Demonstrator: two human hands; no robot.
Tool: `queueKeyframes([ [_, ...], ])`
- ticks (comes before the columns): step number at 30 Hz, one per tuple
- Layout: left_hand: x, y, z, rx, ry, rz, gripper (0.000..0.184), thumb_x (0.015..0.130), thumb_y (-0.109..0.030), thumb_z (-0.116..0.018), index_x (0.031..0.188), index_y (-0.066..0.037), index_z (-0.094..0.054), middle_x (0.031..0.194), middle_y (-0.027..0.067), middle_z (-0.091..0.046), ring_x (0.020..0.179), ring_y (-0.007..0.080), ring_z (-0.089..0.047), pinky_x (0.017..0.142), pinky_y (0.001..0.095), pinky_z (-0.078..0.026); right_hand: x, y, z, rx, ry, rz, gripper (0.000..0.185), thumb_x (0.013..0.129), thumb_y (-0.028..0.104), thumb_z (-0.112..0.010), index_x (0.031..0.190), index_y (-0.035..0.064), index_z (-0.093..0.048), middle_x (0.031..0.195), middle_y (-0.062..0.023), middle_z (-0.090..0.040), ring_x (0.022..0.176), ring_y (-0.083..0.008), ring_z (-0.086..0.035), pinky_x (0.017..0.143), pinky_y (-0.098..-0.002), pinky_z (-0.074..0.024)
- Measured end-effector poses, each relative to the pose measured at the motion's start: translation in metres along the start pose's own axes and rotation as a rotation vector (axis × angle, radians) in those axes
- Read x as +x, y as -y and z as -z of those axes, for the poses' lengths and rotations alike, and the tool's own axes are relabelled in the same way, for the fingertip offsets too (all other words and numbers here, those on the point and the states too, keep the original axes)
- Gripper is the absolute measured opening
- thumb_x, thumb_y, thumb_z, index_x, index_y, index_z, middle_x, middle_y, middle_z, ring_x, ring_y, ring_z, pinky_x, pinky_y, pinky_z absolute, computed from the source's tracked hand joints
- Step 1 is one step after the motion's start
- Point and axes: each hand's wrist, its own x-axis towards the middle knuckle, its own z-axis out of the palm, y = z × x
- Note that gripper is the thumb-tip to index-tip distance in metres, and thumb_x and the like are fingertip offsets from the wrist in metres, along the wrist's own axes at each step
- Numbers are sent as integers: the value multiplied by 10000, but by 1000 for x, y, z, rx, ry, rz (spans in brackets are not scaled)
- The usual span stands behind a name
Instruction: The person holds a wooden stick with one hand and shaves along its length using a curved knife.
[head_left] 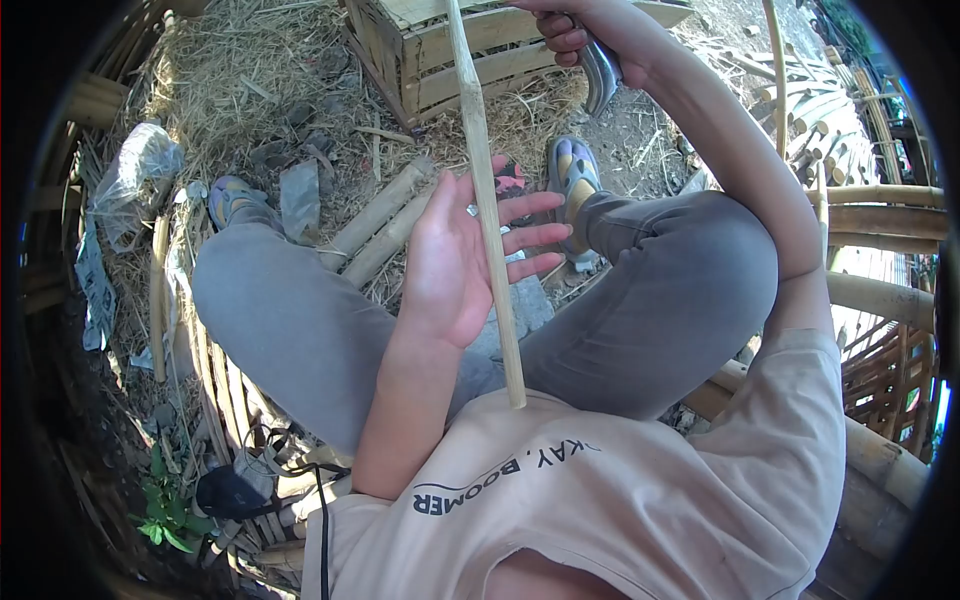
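In the head view, the stick (pixel 485 190) lies across the open palm of the left hand (pixel 445 262), fingers spread, its near end at the shirt (pixel 540 470). Right of the stick's far end, the right hand (pixel 566 35) is curled around a curved metal tool (pixel 600 82). This looks like positioning the stick; the next move likely calls for a firm left-hand grasp.

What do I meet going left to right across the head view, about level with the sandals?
Clear plastic bag → left sandal → grey scrap → pale stick → right sandal → right forearm → cut poles. The left hand is left out: the stick crosses its palm.
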Motion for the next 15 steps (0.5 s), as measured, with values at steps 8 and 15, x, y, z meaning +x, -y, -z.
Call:
queueKeyframes([
  [8, 9, 8, 10, -129, 32, 51, 454, 1096, -424, -317, 1219, -42, -528, 806, -9, -439, 622, 75, -367, 524, 224, -332, 10, -20, 5, -387, 3, 116, 323, 924, 287, -730, 735, 122, -527, 591, 52, -470, 486, -63, -461, 454, -244, -373],
  [15, 11, 15, 9, 60, -87, -89, 269, 1085, -333, -442, 1106, -79, -531, 742, -69, -357, 535, 11, -276, 426, 180, -222, 14, -36, 11, -704, -14, 139, 376, 862, 356, -806, 780, 81, -563, 614, 26, -508, 516, -66, -498, 480, -243, -377],
])
